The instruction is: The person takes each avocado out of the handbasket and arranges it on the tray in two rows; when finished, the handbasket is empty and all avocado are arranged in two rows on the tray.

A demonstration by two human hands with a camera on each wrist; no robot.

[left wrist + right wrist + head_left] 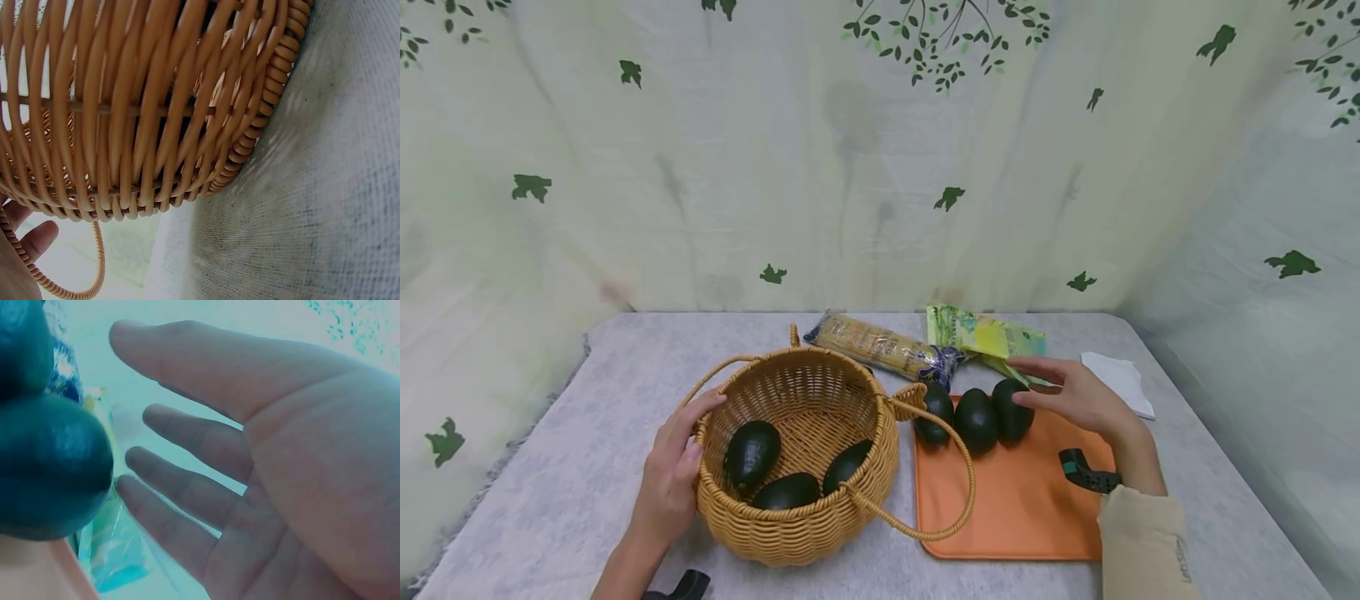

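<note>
Head view: avocado (1012, 410) just beside open right grip (1071, 392).

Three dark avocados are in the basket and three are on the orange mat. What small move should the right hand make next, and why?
Probably closing the right hand round the rightmost dark green avocado on the orange mat. The hand is open beside that fruit and grips nothing, while the left hand rests on the round woven wicker basket.

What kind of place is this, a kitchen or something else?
Probably a staged tabletop set, not a real kitchen: a leaf-printed curtain surrounds a cloth-covered table with a wicker basket and an orange mat.
</note>
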